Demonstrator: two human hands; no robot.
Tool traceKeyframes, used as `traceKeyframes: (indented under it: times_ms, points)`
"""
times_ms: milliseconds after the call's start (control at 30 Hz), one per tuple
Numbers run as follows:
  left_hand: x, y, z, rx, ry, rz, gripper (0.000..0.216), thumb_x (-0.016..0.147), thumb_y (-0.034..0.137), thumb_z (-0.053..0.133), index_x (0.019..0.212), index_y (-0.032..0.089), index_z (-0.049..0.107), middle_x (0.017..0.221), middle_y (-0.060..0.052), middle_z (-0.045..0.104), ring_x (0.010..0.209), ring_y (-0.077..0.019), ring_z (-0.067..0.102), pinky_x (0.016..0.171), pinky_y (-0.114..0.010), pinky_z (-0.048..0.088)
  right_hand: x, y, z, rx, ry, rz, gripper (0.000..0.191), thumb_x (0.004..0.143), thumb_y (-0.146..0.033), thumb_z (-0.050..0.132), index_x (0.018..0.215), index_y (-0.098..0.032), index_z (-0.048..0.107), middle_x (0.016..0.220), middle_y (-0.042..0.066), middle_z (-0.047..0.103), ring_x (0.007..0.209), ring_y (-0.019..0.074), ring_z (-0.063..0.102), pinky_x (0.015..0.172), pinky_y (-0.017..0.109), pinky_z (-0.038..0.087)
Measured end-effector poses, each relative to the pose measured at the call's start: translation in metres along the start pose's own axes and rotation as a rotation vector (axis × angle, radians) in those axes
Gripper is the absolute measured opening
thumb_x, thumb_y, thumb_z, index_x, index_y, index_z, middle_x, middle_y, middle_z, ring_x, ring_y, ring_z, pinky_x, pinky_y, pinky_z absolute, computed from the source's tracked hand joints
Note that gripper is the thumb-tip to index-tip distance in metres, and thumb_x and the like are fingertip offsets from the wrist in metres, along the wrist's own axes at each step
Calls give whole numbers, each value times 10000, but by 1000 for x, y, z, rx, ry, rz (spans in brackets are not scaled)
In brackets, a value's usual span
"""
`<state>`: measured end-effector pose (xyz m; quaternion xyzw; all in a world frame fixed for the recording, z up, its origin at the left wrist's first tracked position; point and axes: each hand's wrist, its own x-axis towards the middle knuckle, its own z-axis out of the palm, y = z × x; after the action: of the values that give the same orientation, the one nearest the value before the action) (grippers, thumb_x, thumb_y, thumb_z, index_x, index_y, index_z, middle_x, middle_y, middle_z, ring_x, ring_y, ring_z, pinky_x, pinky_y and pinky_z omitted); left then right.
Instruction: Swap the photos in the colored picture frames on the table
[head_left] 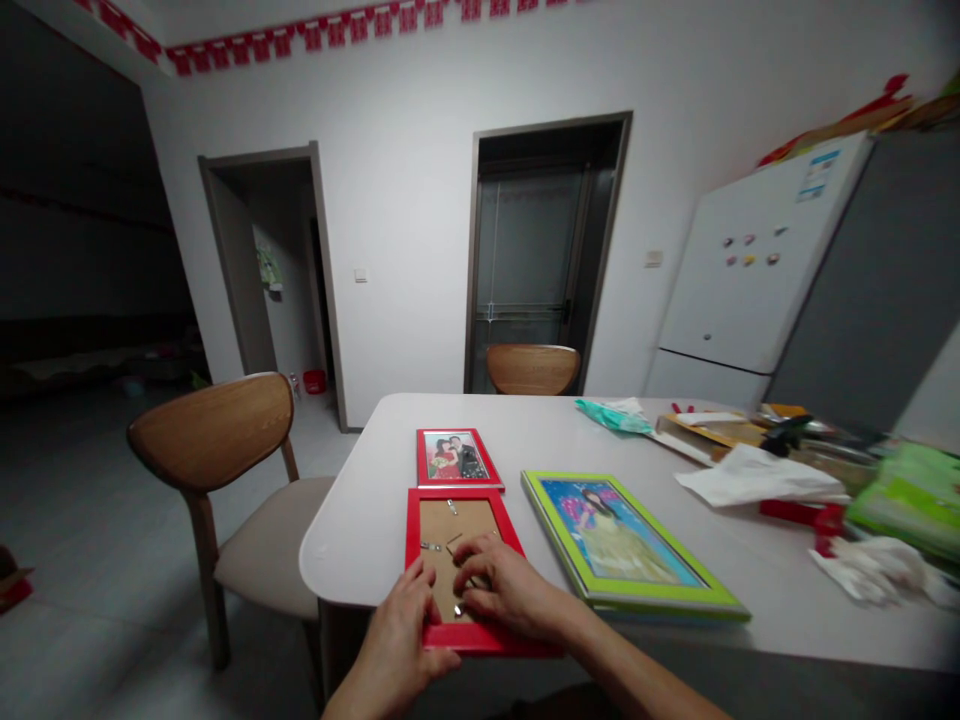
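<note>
A red picture frame (414,530) lies back side up at the table's near edge, its brown backing board (433,522) showing several small metal clips. My left hand (405,620) grips the frame's lower left corner, thumb along the near edge. Over the backing board, my right hand (502,585) has its fingers curled down onto the surface, near the bottom clip (459,609); whatever they pinch is hidden. Just beyond lies a second red picture frame (457,458) with a photo of two people facing up. To the right rests a green picture frame (622,540) with a photo of a person in a yellow dress.
White paper (757,475), an open cardboard box (701,432), a teal packet (615,415) and a green plastic bag (911,500) crowd the table's right side. Wooden chairs stand left (217,430) and at the far side (532,368). A fridge (757,270) is at the right.
</note>
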<state>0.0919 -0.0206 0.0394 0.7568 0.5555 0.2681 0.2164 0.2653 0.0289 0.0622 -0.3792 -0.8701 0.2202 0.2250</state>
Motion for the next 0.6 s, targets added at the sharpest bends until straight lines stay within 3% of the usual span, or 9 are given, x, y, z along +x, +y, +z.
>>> traceKeyframes:
  times_ms: [133, 333, 600]
  points:
    - [-1, 5, -2, 10, -11, -19, 265, 473, 107, 688, 668, 182, 525, 1234, -141, 440, 1210, -228, 283, 958, -346, 296, 23, 1, 8, -64, 92, 49, 236, 750, -273, 447, 866, -182, 631, 896, 52, 599, 842, 151, 524, 752, 246, 372]
    - [0, 2, -1, -16, -12, 18, 270, 473, 126, 696, 666, 188, 517, 1249, -112, 428, 1211, -233, 282, 961, -358, 290, 61, 2, 33, -267, 140, 188, 209, 730, -266, 469, 749, -190, 663, 773, 46, 613, 732, 140, 526, 645, 222, 343]
    - [-1, -6, 3, -42, -7, 5, 312, 449, 128, 720, 686, 182, 525, 1238, -128, 438, 1212, -251, 276, 953, -364, 296, 62, 17, 28, -337, 207, 294, 262, 780, -297, 404, 830, -183, 635, 869, 67, 601, 817, 152, 508, 698, 225, 323]
